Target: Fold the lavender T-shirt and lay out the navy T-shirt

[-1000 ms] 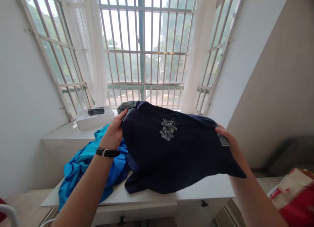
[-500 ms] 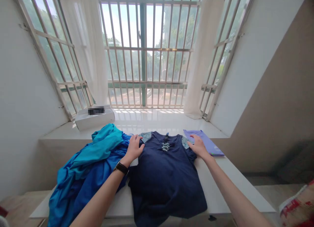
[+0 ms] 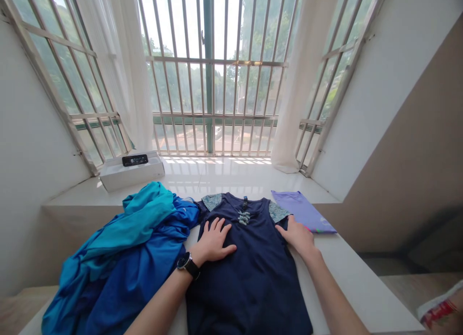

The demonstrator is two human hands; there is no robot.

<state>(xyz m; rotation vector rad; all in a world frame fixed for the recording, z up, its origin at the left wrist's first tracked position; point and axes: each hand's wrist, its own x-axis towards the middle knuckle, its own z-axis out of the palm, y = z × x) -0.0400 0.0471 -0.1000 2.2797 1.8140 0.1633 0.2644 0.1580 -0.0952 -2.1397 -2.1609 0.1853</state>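
A navy blue top (image 3: 249, 272) with patterned shoulder patches lies spread flat on the white table (image 3: 354, 282), neckline toward the window. My left hand (image 3: 213, 242), a dark watch on its wrist, lies flat on the upper left of the garment with fingers spread. My right hand (image 3: 298, 236) rests flat on its right edge near the sleeve, fingers stretched out. Neither hand holds anything.
A heap of bright blue and teal clothes (image 3: 123, 258) lies left of the navy top. A folded lilac garment (image 3: 302, 209) sits to the right. A white box (image 3: 132, 168) stands on the sill by the barred window. A red and white bag (image 3: 439, 308) shows at bottom right.
The navy top, held up in both hands a second ago, now lies flat on the table. Both hands have let go and moved down from its shoulders onto its body.
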